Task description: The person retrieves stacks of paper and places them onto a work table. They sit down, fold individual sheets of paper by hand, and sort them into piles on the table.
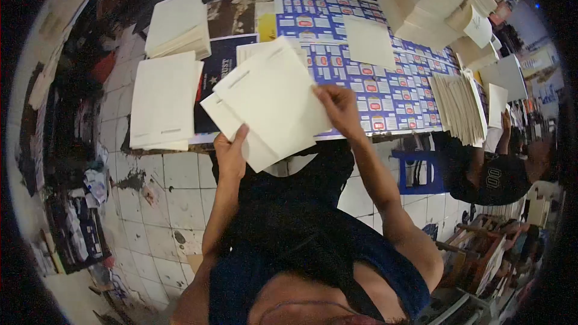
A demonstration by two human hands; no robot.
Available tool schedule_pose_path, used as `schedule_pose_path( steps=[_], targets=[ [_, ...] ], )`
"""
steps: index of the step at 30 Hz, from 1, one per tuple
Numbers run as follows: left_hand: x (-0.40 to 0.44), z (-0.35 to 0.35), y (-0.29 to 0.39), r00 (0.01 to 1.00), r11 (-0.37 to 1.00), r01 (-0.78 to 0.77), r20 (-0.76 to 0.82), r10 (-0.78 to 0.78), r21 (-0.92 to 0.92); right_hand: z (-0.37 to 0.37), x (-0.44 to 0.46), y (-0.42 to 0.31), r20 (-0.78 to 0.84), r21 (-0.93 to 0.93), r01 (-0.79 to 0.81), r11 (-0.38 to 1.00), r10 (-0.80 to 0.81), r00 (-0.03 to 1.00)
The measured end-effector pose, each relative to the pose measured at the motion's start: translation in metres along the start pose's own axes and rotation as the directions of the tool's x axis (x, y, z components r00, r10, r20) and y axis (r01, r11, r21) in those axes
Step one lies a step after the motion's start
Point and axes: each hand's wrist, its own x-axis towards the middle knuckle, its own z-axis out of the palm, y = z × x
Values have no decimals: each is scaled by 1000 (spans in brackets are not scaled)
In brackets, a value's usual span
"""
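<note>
Pinching the cream sheets [280,99] between my left hand [231,151] and right hand [340,109], I should grip lightly, keeping their edges uncreased.

Bare left hand [231,153] in grip, thumb up on top, fingers tucked mostly out of sight underneath; bare left forearm [221,204] runs nearly straight forward. Bare right hand [338,108] farther forward, fingers curled, fingertips pinched inward; bare right forearm [378,174] slants in toward midline.
</note>
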Motion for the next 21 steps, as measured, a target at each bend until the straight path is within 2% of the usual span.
schedule_pose_path(
  steps=[1, 2, 3, 4, 6, 8, 10, 13, 15, 16, 17, 18, 20, 21],
  targets=[
    [3, 4, 0, 999, 999, -48, 20, 47, 12, -17, 13, 8, -100, -49, 91, 995, -95, 990],
    [6, 7, -1, 995, 995, -97, 37, 96, 24, -38, 28, 4, -200, -200, 106, 974, -147, 969],
    [8, 12, 1, 993, 992, -111, 59, 107, 63, -64, 53, 28, -323, -168, 166, 972, -214, 922],
    [9, 15, 4, 990, 986, -126, 74, 118, 105, -92, 73, 32, -379, -187, 223, 957, -280, 882],
    [12, 18, 12, 986, 966, -151, 98, 133, 207, -153, 120, 63, -518, -405, 97, 909, -316, 795],
    [21, 28, 20, 983, 933, -172, 122, 140, 316, -210, 160, 104, -585, -577, -90, 812, -334, 739],
    [29, 42, 35, 979, 928, -176, 160, 129, 329, -234, 174, 123, -636, -566, -194, 802, -274, 722],
    [56, 60, 39, 977, 936, -157, 191, 100, 316, -269, 190, 176, -521, -796, -388, 466, -199, 830],
    [83, 68, 31, 966, 917, -187, 237, 105, 352, -268, 182, 179, -542, -766, -386, 514, -195, 817],
    [93, 73, 34, 969, 829, -183, 240, 61, 528, -267, 179, 177, -552, -753, -382, 536, -197, 810],
    [113, 65, 14, 977, 781, -165, 211, 44, 602, -273, 182, 183, -538, -786, -362, 502, -265, 800],
    [128, 56, -6, 983, 729, -145, 179, 30, 669, -266, 179, 177, -530, -778, -309, 547, -305, 791],
    [100, 64, 6, 932, 312, -346, 285, 226, 885, -247, 163, 143, -519, -757, -197, 623, -390, 761],
    [85, 68, 18, 883, 62, -398, 364, 296, 915, -234, 154, 127, -518, -757, -155, 635, -439, 734]
  ],
)
